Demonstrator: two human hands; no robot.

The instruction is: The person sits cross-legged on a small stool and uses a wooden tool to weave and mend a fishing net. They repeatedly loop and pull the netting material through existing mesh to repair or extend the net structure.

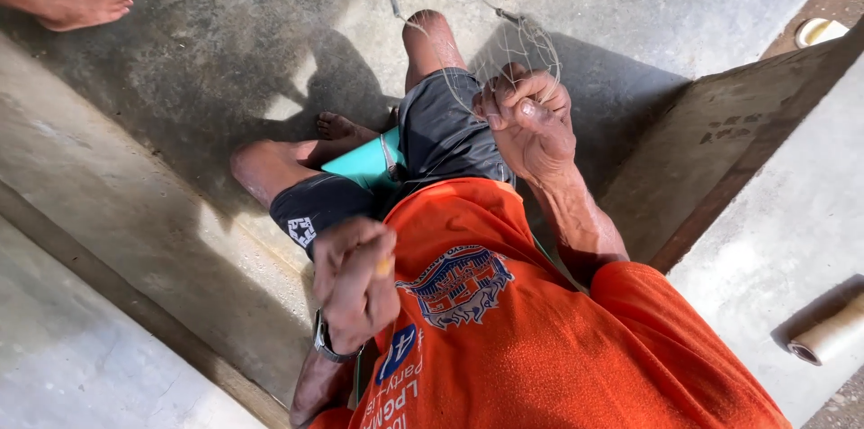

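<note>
Right hand [529, 118] clenched on fine net mesh [517, 51]; left hand [353, 280] pinching small yellow tool [385, 265]. Risk: taut strands snagging fingers or slipping loose.

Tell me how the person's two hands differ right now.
The right hand is raised over the knee, fingers curled into a fine fishing net; the left hand sits low against the orange shirt, pinching a small yellowish tool whose kind I cannot tell. The left wrist wears a watch; the right wrist is bare. Both hands are closed in a grip.
</note>
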